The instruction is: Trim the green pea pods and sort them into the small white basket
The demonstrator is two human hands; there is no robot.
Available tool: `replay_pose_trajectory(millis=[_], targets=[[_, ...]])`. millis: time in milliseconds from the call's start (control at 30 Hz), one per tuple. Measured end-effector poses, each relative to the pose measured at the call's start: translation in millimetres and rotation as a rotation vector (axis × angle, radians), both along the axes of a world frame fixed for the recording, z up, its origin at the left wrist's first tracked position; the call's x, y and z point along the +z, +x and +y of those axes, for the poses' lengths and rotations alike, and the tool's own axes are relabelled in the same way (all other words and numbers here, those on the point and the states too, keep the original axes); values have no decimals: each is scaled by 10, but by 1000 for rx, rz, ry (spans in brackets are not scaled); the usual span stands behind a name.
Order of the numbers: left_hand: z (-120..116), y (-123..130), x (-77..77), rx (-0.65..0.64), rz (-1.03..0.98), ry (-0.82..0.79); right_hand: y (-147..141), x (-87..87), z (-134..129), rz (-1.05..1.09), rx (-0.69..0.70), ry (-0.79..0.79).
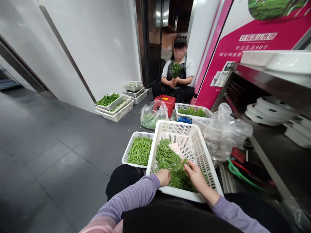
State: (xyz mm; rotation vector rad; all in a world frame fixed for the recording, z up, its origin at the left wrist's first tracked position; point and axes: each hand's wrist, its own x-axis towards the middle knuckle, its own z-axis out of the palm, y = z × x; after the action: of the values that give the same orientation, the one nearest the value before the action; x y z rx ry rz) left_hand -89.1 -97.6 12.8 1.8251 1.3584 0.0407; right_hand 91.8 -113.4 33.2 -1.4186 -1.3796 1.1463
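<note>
A large white plastic basket [210, 171] rests in front of me with green pea pods [167, 152] on its left side and a heap of stringy green trimmings [181, 179] at its near end. My right hand [196, 176] is over the basket, thumb and fingers pinched on a green pea pod [184, 161]. My left hand [164, 177] is curled closed at the near left rim, close to the trimmings; its fingertips are hidden, so what it holds does not show. A pale pink piece [176, 149] lies on the basket floor.
At left stands a smaller basket of pods [139, 150]. Beyond are a plastic bag of greens [153, 116], a red box [167, 103] and a basket of greens [191, 111]. A seated person [178, 71] holds a green bunch. A metal shelf [272, 77] is at right.
</note>
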Motion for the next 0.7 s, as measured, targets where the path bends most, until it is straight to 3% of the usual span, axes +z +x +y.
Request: replay_pose_trajectory(millis=[133, 233, 333, 433, 533, 600, 633, 700], targets=[[21, -1, 99, 41, -196, 114, 18, 22, 3, 118, 41, -74], [24, 57, 225, -49, -393, -96, -35, 25, -37, 100, 132, -121], [7, 75, 298, -57, -351, -233, -51, 61, -94, -85, 145, -121], [-3, 31, 319, -151, -218, -72, 22, 143, -129, -513, 148, 84], [15, -7, 322, -303, -85, 112, 91, 210, -75, -746, 499, 241], [34, -10, 331, -318, -62, 186, 80, 219, 6, -706, 693, 217], [43, -8, 338, -291, -69, 226, 52, 215, 49, -644, 707, 177], [59, -1, 349, -176, -102, 327, -50, 197, 112, -442, 594, 66]])
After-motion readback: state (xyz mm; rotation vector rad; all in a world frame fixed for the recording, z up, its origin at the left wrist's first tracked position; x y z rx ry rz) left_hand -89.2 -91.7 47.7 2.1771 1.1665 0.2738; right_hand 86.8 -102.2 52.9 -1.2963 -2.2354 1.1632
